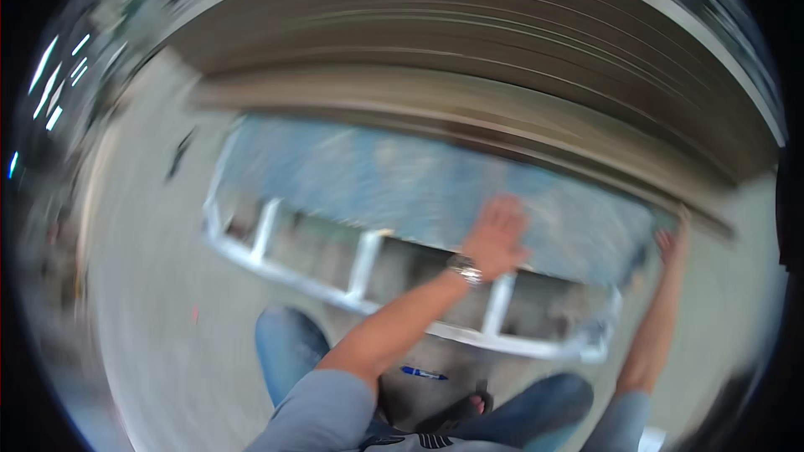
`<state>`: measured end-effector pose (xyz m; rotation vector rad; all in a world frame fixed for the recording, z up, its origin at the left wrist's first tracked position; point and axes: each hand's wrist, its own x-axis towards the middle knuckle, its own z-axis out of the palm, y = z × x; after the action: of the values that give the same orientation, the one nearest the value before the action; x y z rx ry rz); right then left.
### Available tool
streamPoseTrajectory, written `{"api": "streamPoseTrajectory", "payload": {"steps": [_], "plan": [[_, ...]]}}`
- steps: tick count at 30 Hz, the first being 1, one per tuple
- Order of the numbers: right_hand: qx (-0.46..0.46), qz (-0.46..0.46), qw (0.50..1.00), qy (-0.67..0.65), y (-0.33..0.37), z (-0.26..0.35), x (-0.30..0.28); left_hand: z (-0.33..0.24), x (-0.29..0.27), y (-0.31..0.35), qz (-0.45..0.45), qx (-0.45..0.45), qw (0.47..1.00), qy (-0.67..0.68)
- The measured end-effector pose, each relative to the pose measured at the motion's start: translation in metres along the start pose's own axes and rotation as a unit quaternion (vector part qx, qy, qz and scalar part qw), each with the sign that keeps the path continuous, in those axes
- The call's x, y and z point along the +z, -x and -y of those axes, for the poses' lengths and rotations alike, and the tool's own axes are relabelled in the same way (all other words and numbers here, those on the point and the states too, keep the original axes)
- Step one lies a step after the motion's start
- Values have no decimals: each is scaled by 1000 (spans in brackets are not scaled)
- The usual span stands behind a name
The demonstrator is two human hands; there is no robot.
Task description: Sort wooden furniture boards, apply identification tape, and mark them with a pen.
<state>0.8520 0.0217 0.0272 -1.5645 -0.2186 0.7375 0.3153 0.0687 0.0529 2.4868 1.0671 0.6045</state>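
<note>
A blue, scuffed sheet [335, 172] lies across a low white metal frame [364, 264] in front of my knees. My left hand [498, 234], with a metal wristwatch [464, 269] on the wrist, rests flat on the sheet near its front edge, fingers stretched out. At the sheet's right end is my right hand [667, 238], its thumb side toward the sheet. Its other fingers are hidden or smeared by motion, so its grip does not show. Openings between the frame's crossbars show along the near side.
A large brown ribbed structure [469, 17] stands just beyond the sheet, with a long ledge [377, 92] along its bottom. A blue pen [425, 373] lies on the grey floor [159, 310] between my legs. A dark thin object [180, 153] lies at the left.
</note>
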Motion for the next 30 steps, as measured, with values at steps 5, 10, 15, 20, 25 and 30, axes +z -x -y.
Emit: {"api": "streamPoseTrajectory", "payload": {"steps": [5,10,15,20,25,30], "plan": [[44,5,995,-91,-72,34,38,-2,-20,6,-20,-18,997,-72],[35,-13,997,-61,-84,59,33,-8,-14,3,-21,-11,998,-65],[70,-54,996,6,-35,37,16,-3,-6,1,2,-16,997,-75],[86,-59,985,137,-19,52,-47,-7,-8,-5,-12,-1,998,-62],[-512,86,722,458,66,75,109,-2,-10,5,-15,-5,996,-88],[-502,325,512,616,164,58,284,-1,-8,5,-33,5,997,-64]]}}
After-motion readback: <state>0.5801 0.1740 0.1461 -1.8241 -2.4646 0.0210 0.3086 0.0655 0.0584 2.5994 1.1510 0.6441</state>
